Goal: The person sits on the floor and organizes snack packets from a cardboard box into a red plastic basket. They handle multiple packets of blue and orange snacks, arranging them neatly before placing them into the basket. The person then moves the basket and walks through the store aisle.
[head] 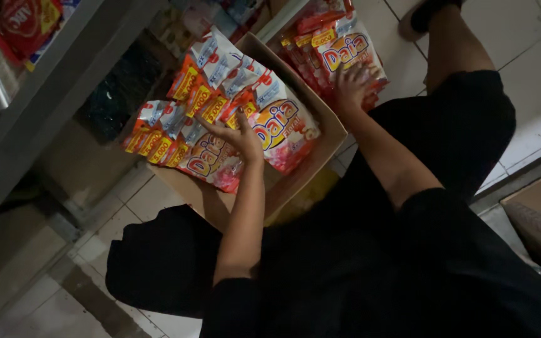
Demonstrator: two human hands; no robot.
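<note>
We look down at soft, light plastic sachet packs [220,100] filling a cardboard box [295,181] at upper centre; they likely crinkle and slip, best pinched by an edge. Our left hand [236,134] lies open on them; our right hand [350,84] spreads over a stack of pouches [345,44] just beyond the box.

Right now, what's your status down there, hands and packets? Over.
Left hand flat on detergent sachets in the cardboard box. Right hand on the sachet stack beside the box, grip unclear. Metal shelf close on the left.
</note>
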